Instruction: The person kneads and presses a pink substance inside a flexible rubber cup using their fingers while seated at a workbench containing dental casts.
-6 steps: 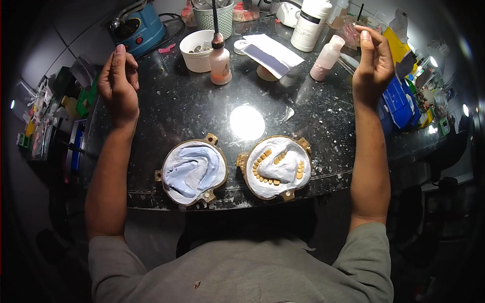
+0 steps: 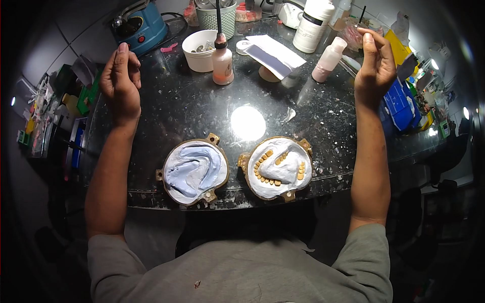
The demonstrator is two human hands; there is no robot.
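Note:
Both hands are raised with the forearms bent up at either side, and nothing shows in them. My left hand (image 2: 120, 86) is at the left near a blue machine; its thumb points up and its fingers are loosely bent. My right hand (image 2: 374, 73) is at the right beside a pink-tinted bottle (image 2: 329, 59), with thumb and forefinger stretched up close together. Between the forearms, near the table's front edge, lie two halves of a brass dental flask. The left half (image 2: 194, 171) holds bluish-white moulded plaster. White plaster with yellowish teeth set in it fills the right half (image 2: 275, 174).
Across the back of the black table (image 2: 182, 113) stand the blue machine (image 2: 140, 31), a white tub (image 2: 198, 59), a dropper bottle (image 2: 222, 68), a folded paper (image 2: 275, 56) and a large white bottle (image 2: 313, 25). Blue bins (image 2: 400, 106) sit at the right edge.
The whole view has shifted very slightly. Both hands keep their raised pose, and the flask halves lie where they were.

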